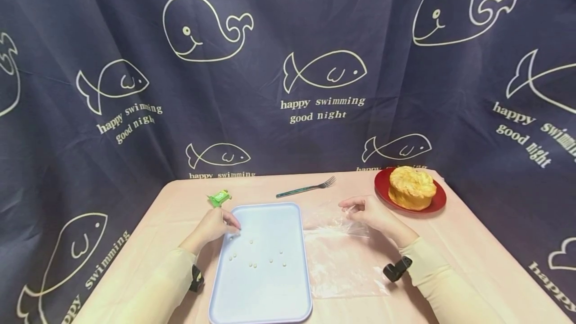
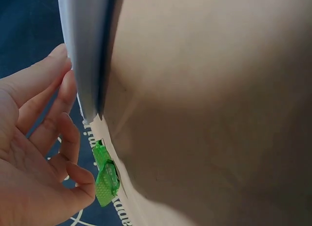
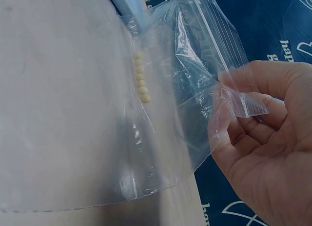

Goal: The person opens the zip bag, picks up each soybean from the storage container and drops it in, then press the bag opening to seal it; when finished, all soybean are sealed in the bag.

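Note:
Over the far left part of a pale blue tray (image 1: pixel 265 294) is my left hand (image 1: pixel 218 226), thumb and finger close together with their tips down at the tray. I cannot tell whether a bean is between them. Several small round cream beans (image 1: pixel 255 266) lie scattered on the tray. My right hand (image 1: pixel 371 214) pinches the zip end of a clear plastic zip bag (image 1: pixel 346 269), spread on the table right of the tray. Through the film in the right wrist view, a row of pale beans (image 3: pixel 141 79) shows along a fold.
Beyond the left hand lies a green wrapped candy (image 1: pixel 219 198). A fork (image 1: pixel 306 189) with a teal handle is behind the tray. At the back right, a red plate (image 1: pixel 438 204) bears a round golden bread (image 1: pixel 411 189). A dark patterned curtain (image 1: pixel 315 144) hangs behind the table.

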Tool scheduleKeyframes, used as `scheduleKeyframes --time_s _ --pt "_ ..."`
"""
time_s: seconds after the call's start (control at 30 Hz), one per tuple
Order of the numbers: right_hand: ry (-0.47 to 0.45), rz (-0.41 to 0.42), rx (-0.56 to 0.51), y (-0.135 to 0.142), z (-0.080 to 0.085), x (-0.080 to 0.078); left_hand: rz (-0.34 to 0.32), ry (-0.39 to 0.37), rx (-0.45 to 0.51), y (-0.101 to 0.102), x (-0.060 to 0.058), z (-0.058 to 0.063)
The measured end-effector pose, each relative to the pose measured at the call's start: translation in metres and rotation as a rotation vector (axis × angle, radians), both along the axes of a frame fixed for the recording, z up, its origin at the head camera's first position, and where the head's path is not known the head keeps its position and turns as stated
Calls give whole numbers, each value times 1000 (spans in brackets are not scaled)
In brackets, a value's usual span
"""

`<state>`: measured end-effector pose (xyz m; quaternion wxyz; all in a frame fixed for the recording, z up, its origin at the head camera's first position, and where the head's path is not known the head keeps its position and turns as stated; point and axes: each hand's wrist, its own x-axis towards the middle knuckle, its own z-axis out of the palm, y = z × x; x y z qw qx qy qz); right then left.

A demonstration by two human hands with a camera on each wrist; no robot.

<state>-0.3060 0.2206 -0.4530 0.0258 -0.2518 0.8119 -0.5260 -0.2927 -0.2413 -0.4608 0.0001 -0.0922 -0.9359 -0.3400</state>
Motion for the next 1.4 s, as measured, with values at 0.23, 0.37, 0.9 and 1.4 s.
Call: scheduleKeyframes --time_s 0.23,0.37,0.9,1.4 --pt "-21 -12 -6 1 1 2 -28 6 -60 1 3 0" --pt "-14 -9 -1 2 0 1 -45 6 -53 3 3 0" --pt "4 -13 12 -1 1 2 -231 115 62 71 -12 29" --pt "7 -25 61 -1 2 3 -330 201 226 191 -11 47"
